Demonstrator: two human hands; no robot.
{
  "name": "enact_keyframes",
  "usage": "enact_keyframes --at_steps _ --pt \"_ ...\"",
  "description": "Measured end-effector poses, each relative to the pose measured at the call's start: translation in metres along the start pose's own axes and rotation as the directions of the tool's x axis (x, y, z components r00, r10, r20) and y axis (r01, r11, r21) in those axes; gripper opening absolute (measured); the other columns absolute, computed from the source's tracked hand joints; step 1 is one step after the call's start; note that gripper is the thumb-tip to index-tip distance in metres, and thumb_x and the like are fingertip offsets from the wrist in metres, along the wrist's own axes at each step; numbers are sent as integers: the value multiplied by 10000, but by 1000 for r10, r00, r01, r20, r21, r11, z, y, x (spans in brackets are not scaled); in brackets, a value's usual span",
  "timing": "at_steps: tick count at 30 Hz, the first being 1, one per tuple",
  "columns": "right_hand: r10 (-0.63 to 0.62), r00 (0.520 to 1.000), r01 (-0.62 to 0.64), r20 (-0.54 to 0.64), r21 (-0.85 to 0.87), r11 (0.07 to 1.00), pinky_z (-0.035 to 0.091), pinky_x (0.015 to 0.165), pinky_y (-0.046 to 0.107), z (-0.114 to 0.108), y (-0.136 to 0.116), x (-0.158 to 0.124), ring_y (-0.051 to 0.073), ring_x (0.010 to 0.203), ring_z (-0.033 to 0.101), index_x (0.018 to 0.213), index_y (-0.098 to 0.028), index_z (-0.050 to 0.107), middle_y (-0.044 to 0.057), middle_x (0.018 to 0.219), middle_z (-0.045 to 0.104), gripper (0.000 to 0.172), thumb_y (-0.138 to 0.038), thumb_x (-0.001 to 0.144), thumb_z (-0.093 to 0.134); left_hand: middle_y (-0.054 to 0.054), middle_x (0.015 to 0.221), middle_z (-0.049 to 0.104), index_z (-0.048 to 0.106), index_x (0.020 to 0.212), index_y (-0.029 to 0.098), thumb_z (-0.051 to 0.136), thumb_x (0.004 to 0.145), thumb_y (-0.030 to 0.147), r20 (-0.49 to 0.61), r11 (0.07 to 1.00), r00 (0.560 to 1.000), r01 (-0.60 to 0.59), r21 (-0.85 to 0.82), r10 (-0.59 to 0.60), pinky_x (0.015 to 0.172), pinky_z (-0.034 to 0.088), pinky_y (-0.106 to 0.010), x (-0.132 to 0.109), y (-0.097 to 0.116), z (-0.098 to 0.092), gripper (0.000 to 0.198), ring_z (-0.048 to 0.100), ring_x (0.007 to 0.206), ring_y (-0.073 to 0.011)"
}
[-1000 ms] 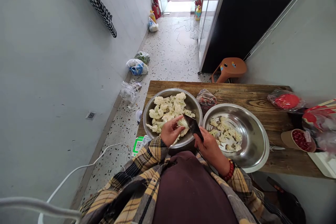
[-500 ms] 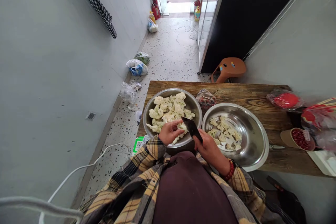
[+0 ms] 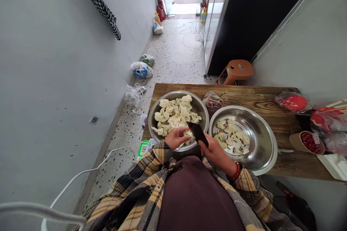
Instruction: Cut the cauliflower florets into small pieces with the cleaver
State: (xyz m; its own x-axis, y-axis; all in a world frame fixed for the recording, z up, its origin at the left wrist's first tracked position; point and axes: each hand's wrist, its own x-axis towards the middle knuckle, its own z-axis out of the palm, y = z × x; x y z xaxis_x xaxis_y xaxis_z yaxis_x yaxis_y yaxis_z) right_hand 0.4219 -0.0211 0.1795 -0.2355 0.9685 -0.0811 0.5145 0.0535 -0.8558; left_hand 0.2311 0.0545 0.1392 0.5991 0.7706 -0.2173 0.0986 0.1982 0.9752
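Observation:
My right hand (image 3: 215, 150) is closed round a dark-bladed knife (image 3: 197, 132), its blade tilted up to the left. Just left of the blade, over the near rim of a steel bowl (image 3: 205, 110), my left hand (image 3: 176, 138) grips a piece of cauliflower (image 3: 191, 135), partly hidden by fingers and blade. White cauliflower florets (image 3: 173, 110) fill much of that bowl. To the right, a wider steel basin (image 3: 261, 140) holds several smaller, thin cauliflower pieces (image 3: 230, 135) on its bottom.
Both vessels stand on a wooden table (image 3: 260, 95). Behind them lies a plastic-wrapped bundle (image 3: 213, 101). A paper bowl of red beans (image 3: 310, 142) and a red item in plastic (image 3: 295, 102) are at the right. Beyond the table stands an orange stool (image 3: 240, 69); bags (image 3: 141, 69) line the left wall.
Almost nothing differs. The knife and my right hand have shifted very slightly left and down, and the blade now covers more of the cauliflower piece.

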Motion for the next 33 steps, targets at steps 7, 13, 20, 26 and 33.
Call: enact_keyframes --at_steps 7,13,20,26,33 --pt "27 1000 -27 -14 9 1000 438 627 261 8 4 -2 122 573 516 719 -221 453 -17 660 528 296 -337 975 358 -81 908 709 688 1111 123 710 709 492 -13 999 1000 -21 -43 21 718 485 -283 -5 -5 6 546 602 776 -174" --pt "20 999 -18 -49 42 999 442 605 269 13 7 -1 128 567 519 713 -222 472 -15 621 530 338 -382 978 337 -87 883 700 657 1154 99 726 696 519 28 970 999 48 -240 -42 691 486 -282 -6 -12 6 625 602 709 -150" --pt "25 996 -29 91 47 998 438 571 261 3 7 3 133 547 541 825 -212 503 -29 609 545 247 -359 967 364 -110 1043 703 685 1109 122 683 740 490 21 999 999 -43 -13 43 825 492 -320 -6 -3 4 521 633 899 -214" --pt "40 999 -41 37 27 999 438 594 268 6 7 7 132 547 538 799 -211 489 -32 589 546 237 -341 961 375 -83 1015 724 691 1098 149 645 774 429 -18 979 996 -88 182 92 863 490 -345 -5 -7 2 431 634 922 -230" --pt "74 997 -74 -1 59 996 435 570 262 2 9 5 121 497 508 766 -222 462 -46 562 522 257 -357 965 374 -142 1083 678 613 1168 134 748 677 488 -95 979 995 -9 -205 -11 825 518 -373 -1 -15 10 621 636 960 -242"
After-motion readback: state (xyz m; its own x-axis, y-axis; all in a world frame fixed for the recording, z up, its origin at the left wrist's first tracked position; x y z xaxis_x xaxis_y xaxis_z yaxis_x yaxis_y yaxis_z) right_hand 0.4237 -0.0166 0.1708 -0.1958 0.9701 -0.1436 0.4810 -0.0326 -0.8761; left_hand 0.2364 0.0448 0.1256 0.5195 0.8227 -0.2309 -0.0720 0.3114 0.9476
